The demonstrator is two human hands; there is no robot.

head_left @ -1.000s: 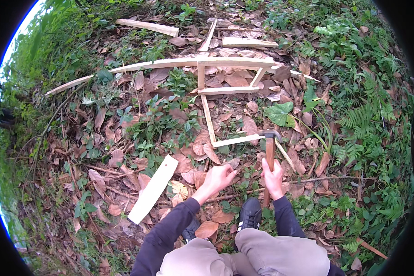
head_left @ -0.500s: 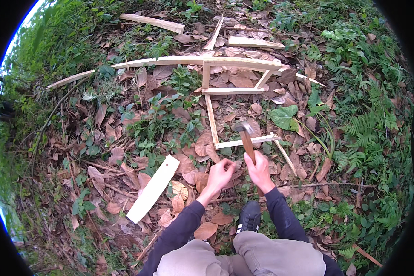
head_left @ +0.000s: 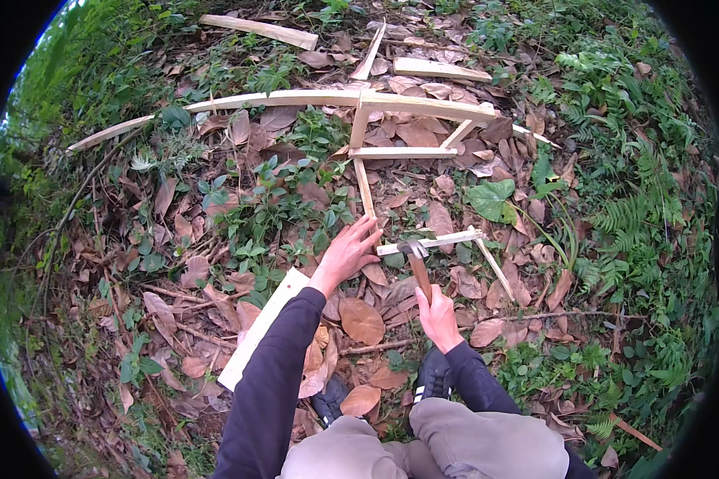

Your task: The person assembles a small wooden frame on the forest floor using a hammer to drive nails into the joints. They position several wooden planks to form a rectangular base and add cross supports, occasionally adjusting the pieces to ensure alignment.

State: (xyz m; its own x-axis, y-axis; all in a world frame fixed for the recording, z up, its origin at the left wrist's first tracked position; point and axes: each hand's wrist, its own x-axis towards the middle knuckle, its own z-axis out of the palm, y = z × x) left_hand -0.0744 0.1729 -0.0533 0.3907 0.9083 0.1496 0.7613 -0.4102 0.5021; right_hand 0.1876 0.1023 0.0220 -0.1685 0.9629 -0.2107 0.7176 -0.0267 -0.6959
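Note:
A small frame of pale wooden strips [head_left: 403, 153] lies on the leafy ground in front of me. My left hand [head_left: 346, 255] has its fingers closed around the near-left corner of the frame, where a side strip [head_left: 363, 182] meets the near crosspiece [head_left: 451, 239]. The grip hides that corner in part. Wrapped in my right hand [head_left: 439, 319] is the wooden handle of a hammer [head_left: 418, 263]. Its metal head hangs over the left part of the near crosspiece; whether it touches cannot be seen.
A flat pale board [head_left: 252, 343] lies beside my left forearm. A long curved strip [head_left: 136, 132] runs behind the frame. Loose wood pieces [head_left: 443, 70] lie at the far side. Dry leaves [head_left: 361, 321], green plants and ferns [head_left: 615, 275] surround everything.
My left hand has moved forward and left onto the frame's near-left corner. The hammer in my right hand has come lower and slightly left, nearer that corner.

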